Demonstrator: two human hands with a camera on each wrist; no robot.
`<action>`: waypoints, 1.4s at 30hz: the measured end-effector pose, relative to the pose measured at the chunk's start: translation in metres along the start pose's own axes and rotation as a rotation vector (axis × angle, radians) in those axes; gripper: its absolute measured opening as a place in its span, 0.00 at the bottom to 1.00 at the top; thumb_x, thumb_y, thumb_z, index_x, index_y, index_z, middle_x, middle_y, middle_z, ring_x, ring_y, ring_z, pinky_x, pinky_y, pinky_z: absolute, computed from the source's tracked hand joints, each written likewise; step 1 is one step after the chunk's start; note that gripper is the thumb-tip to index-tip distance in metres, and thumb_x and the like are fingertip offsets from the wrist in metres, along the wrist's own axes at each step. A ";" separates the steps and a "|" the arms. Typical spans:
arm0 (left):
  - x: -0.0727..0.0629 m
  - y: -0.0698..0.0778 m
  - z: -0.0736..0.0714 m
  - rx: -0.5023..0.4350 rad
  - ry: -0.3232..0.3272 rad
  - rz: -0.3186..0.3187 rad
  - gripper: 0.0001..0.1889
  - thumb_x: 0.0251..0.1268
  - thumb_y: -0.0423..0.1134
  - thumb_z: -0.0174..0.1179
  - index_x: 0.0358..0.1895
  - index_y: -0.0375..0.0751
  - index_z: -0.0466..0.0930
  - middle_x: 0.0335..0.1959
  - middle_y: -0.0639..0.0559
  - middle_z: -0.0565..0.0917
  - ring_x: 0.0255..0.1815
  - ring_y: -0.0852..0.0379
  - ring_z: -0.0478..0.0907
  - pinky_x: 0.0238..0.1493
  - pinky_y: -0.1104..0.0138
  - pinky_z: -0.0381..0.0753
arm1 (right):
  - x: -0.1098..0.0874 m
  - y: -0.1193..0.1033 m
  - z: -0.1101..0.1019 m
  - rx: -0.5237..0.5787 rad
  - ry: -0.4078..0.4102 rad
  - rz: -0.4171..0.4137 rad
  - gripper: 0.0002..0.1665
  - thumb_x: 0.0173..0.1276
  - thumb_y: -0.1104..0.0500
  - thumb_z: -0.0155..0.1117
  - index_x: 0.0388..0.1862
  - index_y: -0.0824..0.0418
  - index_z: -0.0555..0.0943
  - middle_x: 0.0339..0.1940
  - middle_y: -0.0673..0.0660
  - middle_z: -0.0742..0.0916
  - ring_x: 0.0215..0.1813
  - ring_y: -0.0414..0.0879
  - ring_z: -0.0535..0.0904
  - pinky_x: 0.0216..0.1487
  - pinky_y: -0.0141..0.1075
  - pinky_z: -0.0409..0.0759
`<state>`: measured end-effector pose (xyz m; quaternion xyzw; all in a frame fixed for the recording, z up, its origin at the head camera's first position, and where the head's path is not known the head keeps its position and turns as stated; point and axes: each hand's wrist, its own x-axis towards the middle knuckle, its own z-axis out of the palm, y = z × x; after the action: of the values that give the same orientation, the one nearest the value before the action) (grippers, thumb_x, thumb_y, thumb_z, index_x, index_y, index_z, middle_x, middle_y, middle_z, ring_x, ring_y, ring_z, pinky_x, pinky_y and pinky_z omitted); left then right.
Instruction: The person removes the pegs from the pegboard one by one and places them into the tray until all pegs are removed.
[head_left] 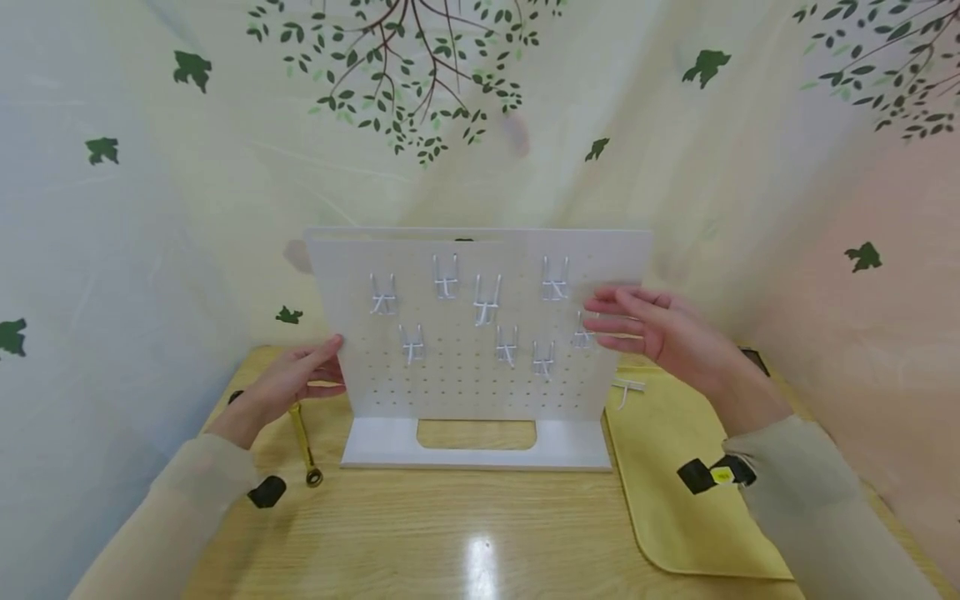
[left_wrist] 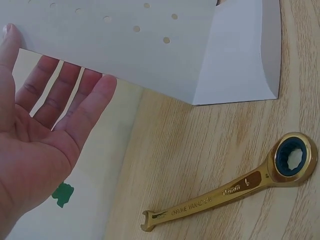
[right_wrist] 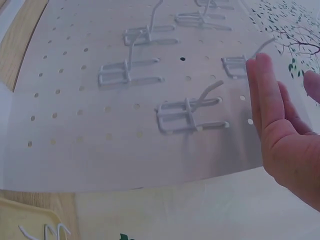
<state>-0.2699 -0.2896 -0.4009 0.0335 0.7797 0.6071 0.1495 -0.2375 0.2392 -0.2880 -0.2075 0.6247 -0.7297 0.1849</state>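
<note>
A white pegboard (head_left: 450,392) stands upright on its white base (head_left: 382,442), with several white wire hooks (head_left: 487,302) fixed across its front. My left hand (head_left: 296,375) holds the board's left edge, thumb toward the front and most fingers passing behind; the left wrist view shows the edge crossing those fingers (left_wrist: 45,75). My right hand (head_left: 652,329) is raised at the board's right side, fingers extended and holding nothing. Its fingertips overlap the rightmost hook (head_left: 582,335) in the head view. The right wrist view has the fingers beside a hook (right_wrist: 235,66).
A gold ratchet wrench (left_wrist: 220,195) lies on the wooden table (head_left: 420,533), below my left hand. At the right, a yellow tray (head_left: 675,517) holds loose white hooks (right_wrist: 47,232). Behind the table hangs a leaf-printed cloth (head_left: 480,183).
</note>
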 end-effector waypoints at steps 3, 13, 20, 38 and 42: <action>0.000 0.000 0.000 -0.007 -0.004 -0.005 0.36 0.76 0.63 0.50 0.60 0.27 0.76 0.48 0.42 0.85 0.50 0.48 0.85 0.53 0.57 0.85 | 0.012 -0.003 0.006 -0.001 0.011 0.040 0.23 0.83 0.58 0.51 0.69 0.68 0.72 0.64 0.62 0.83 0.61 0.53 0.83 0.61 0.44 0.81; 0.000 0.000 0.003 -0.002 0.006 -0.005 0.37 0.75 0.64 0.50 0.62 0.28 0.75 0.54 0.37 0.81 0.52 0.46 0.83 0.53 0.56 0.85 | 0.039 -0.008 0.025 -0.071 0.028 0.173 0.26 0.82 0.52 0.53 0.69 0.66 0.69 0.67 0.65 0.80 0.59 0.56 0.84 0.53 0.45 0.86; -0.003 -0.002 0.006 -0.014 0.009 0.004 0.36 0.75 0.64 0.50 0.62 0.29 0.75 0.55 0.35 0.80 0.53 0.44 0.82 0.53 0.56 0.85 | 0.046 -0.008 0.031 -0.115 0.073 0.257 0.26 0.80 0.47 0.57 0.66 0.63 0.74 0.63 0.63 0.83 0.57 0.59 0.84 0.49 0.45 0.87; -0.004 -0.001 0.007 0.000 0.013 -0.009 0.37 0.75 0.64 0.51 0.63 0.29 0.74 0.54 0.36 0.81 0.52 0.45 0.83 0.53 0.54 0.85 | 0.048 -0.005 0.041 -0.015 0.184 0.273 0.22 0.77 0.53 0.63 0.62 0.65 0.77 0.52 0.58 0.88 0.43 0.50 0.89 0.40 0.38 0.89; -0.004 -0.001 0.007 0.016 0.029 -0.016 0.39 0.73 0.66 0.51 0.64 0.30 0.74 0.54 0.37 0.81 0.52 0.46 0.84 0.52 0.54 0.86 | 0.048 -0.003 0.042 0.018 0.182 0.272 0.20 0.77 0.53 0.63 0.60 0.63 0.79 0.52 0.58 0.88 0.41 0.49 0.89 0.39 0.37 0.88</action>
<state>-0.2635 -0.2841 -0.4027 0.0195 0.7867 0.6002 0.1429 -0.2558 0.1786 -0.2760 -0.0524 0.6546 -0.7194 0.2263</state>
